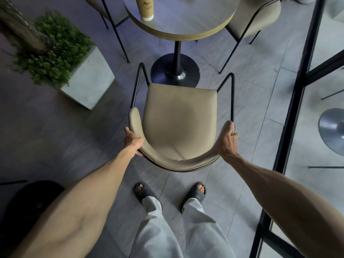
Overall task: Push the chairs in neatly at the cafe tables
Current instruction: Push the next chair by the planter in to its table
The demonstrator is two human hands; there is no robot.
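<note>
Just near of the round café table (186, 23), a beige padded chair (178, 125) stands on the grey tiled floor (260, 86), its front edge level with the table's black pedestal base (175, 70) but the seat not yet under the top. The left hand (133, 140) is closed around the left end of the curved backrest, and the right hand (227, 141) is wrapped around the right end where the black arm frame meets it. Two more beige chairs sit at the far left (104, 8) and far right (255, 17) of the table. A tall paper cup (146, 8) stands near the table's left edge. An uneven push would likely skew the chair, sending a front leg into the pedestal base; that jolt could topple the cup. Veering left risks clipping the concrete planter (87, 79); veering right, the far right chair's legs.
</note>
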